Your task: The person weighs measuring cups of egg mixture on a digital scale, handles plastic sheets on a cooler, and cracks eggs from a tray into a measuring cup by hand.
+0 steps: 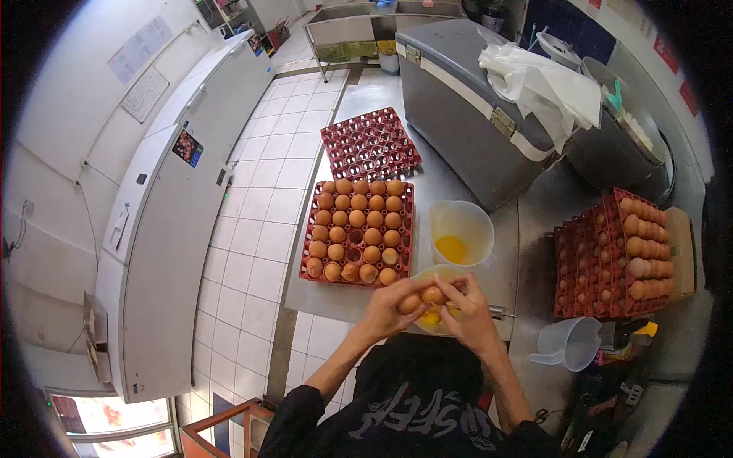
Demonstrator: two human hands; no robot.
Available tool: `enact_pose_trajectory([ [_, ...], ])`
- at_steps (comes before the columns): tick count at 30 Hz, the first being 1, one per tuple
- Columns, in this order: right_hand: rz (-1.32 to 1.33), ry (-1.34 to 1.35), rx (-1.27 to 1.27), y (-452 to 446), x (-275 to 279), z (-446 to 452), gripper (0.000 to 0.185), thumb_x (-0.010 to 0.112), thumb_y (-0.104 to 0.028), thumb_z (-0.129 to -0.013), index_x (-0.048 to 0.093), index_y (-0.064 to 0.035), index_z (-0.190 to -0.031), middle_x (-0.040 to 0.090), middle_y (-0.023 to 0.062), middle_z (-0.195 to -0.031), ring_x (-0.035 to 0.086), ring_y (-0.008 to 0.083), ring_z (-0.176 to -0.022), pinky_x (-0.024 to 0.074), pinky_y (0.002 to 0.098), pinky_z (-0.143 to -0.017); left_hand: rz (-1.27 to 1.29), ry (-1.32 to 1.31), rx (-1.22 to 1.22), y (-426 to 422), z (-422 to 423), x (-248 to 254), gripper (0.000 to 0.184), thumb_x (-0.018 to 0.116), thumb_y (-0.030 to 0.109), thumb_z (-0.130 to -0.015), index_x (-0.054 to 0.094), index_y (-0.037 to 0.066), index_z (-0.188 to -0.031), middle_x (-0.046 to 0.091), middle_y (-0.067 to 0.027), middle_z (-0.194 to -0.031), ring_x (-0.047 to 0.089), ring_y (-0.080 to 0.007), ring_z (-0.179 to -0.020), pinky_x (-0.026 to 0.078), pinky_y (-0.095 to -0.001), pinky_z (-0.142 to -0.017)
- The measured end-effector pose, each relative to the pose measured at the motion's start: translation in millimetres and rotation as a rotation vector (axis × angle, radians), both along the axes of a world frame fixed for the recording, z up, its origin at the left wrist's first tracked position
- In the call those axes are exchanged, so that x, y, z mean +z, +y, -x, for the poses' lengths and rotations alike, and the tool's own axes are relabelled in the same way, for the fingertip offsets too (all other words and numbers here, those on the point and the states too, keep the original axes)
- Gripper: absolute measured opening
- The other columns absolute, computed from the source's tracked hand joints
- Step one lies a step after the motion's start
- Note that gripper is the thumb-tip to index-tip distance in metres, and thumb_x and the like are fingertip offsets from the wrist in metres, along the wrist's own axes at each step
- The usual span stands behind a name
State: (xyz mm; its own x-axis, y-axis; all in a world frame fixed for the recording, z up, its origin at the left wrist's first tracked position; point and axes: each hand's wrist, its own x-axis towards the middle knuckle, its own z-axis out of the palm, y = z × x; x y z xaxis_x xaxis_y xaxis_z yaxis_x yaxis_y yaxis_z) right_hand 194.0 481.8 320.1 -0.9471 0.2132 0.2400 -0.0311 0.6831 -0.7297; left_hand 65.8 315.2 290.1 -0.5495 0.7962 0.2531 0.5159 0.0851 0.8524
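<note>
My left hand (pixel 388 308) is closed around a brown egg (pixel 410 304). Against it, a second brown egg or piece of shell (pixel 432 295) lies between the fingertips of both hands. My right hand (pixel 469 311) grips that second piece from the other side; whether it is whole or cracked, I cannot tell. Just below them is a translucent bowl (pixel 424 329) with yellow yolk (pixel 432 315) in it, partly covered by my fingers. Beyond my hands stands a translucent jug (pixel 475 221) holding yellow liquid. To the left sits a red egg tray (pixel 305 259) full of brown eggs, with one gap.
An eggless red tray (pixel 371 143) lies behind the full one. A large grey cooler box (pixel 466 114) carries a white plastic bag (pixel 546 88). At right are stacked egg trays (pixel 584 267) and a clear jug (pixel 569 343). White freezers (pixel 164 267) line the left wall.
</note>
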Motion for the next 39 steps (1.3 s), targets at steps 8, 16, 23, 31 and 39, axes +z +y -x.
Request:
enact_pose_trajectory([
  [8, 0.128, 0.096, 0.123, -43, -42, 153, 0.057, 0.066, -0.007, -0.082, 0.051, -0.0043, -0.137, 0.055, 0.0219, -0.118, 0.058, 0.0380, -0.111, 0.0503, 0.0456, -0.093, 0.056, 0.059, 0.466, -52, 73, -4, 0.046, 0.076, 0.012, -0.084, 0.062, 0.005, -0.127, 0.069, -0.0160, -0.116, 0.067, -0.0268, -0.106, 0.052, -0.0340, -0.093],
  [16, -0.706, -0.050, 0.234, -33, -107, 219, 0.040, 0.070, -0.005, -0.076, 0.061, -0.0044, -0.115, 0.058, 0.0112, -0.114, 0.057, 0.0291, -0.112, 0.0515, 0.0445, -0.083, 0.131, 0.004, 0.618, -63, 44, -7, 0.050, 0.079, 0.023, -0.085, 0.057, 0.005, -0.126, 0.068, -0.0175, -0.109, 0.067, -0.0309, -0.100, 0.053, -0.0374, -0.086],
  [23, -0.678, -0.069, 0.522, -14, -113, 247, 0.024, 0.066, -0.010, -0.082, 0.063, -0.0070, -0.106, 0.060, 0.0100, -0.112, 0.063, 0.0291, -0.105, 0.0562, 0.0434, -0.081, -0.103, -0.328, 0.661, -60, 9, -66, 0.044, 0.055, 0.024, -0.101, 0.037, 0.006, -0.136, 0.055, -0.0119, -0.113, 0.055, -0.0154, -0.085, 0.050, -0.0266, -0.071],
  [31, 0.023, -0.040, 0.189, -2, -61, 210, 0.056, 0.072, -0.023, -0.076, 0.055, 0.0004, -0.123, 0.058, 0.0183, -0.107, 0.060, 0.0366, -0.103, 0.0512, 0.0442, -0.090, -0.202, -0.354, 0.653, -33, 5, -14, 0.037, 0.056, 0.014, -0.100, 0.047, -0.001, -0.133, 0.053, -0.0171, -0.131, 0.052, -0.0275, -0.122, 0.043, -0.0379, -0.104],
  [39, 1.575, -0.018, 0.087, -12, -37, 47, 0.037, 0.044, -0.026, -0.103, 0.045, -0.0077, -0.135, 0.056, 0.0078, -0.116, 0.060, 0.0208, -0.101, 0.0468, 0.0379, -0.097, -0.644, 0.159, 0.682, 19, -25, 26, 0.045, 0.066, 0.012, -0.095, 0.050, -0.001, -0.135, 0.054, -0.0163, -0.135, 0.057, -0.0299, -0.120, 0.047, -0.0396, -0.100],
])
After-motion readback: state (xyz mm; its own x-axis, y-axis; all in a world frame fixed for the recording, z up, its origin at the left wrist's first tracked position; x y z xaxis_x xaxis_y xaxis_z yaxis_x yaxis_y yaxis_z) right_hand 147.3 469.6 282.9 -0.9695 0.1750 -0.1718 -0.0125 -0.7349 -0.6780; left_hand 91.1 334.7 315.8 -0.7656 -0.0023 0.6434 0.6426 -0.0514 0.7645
